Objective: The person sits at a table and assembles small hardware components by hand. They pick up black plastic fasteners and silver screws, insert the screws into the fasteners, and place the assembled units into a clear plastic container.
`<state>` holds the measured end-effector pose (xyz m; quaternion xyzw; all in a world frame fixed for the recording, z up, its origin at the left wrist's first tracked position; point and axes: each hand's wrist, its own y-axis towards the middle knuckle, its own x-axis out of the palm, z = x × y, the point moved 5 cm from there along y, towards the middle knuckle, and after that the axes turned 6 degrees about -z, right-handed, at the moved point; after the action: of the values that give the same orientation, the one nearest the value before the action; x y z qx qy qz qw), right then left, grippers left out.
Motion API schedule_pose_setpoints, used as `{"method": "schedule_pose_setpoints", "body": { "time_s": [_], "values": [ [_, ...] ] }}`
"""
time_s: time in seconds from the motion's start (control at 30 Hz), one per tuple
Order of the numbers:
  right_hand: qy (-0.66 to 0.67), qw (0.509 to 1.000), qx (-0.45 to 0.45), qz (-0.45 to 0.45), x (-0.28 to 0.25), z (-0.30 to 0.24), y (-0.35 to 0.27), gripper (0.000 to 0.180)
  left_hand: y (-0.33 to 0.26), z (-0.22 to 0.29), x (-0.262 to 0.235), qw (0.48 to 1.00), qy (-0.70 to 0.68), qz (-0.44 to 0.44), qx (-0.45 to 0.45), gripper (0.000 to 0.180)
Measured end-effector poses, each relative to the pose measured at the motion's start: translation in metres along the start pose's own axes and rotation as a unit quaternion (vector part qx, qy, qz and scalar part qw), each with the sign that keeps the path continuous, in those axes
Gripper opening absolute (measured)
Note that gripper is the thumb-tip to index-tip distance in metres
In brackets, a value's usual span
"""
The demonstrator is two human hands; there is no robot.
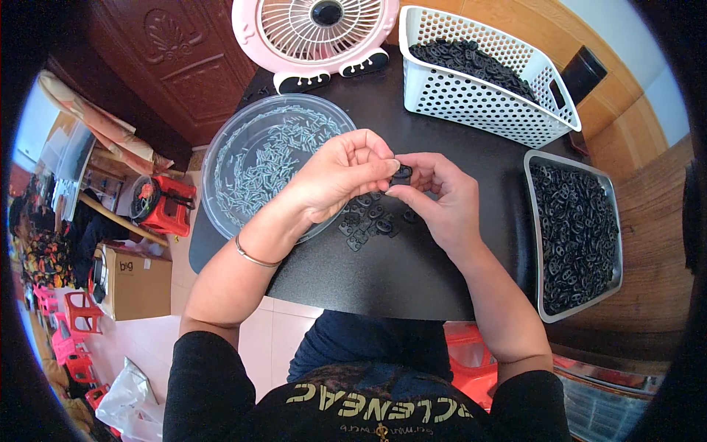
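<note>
Both my hands meet above the black table (412, 265): left hand (339, 177) and right hand (434, 195) pinch one small black plastic piece (401, 174) together, over loose black pieces (372, 221) beside the clear bowl (243, 140)

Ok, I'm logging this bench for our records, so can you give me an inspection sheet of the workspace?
Surface: black table, mostly bare at its near edge.
Job's things: small black part pinched between both hands; loose black parts beneath.
Clutter: clear round bowl of small pale pieces; white perforated basket and metal tray of black parts; pink fan.
Grippers: left hand and right hand meet on the part.
Cables: nothing seen.
Surroundings: wooden door, cardboard box, red stools on tiled floor.
</note>
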<state>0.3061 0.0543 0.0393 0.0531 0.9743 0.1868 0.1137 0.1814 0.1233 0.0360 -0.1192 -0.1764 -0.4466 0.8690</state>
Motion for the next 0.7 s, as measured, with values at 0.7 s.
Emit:
{"method": "schedule_pose_setpoints", "body": {
  "time_s": [0.7],
  "values": [
    [-0.035, 0.999, -0.028, 0.009, -0.0013, -0.0050, 0.0000, 0.028, 0.0000, -0.0019, 0.0004, 1.000, -0.005, -0.004, -0.005, 0.012]
  ]
}}
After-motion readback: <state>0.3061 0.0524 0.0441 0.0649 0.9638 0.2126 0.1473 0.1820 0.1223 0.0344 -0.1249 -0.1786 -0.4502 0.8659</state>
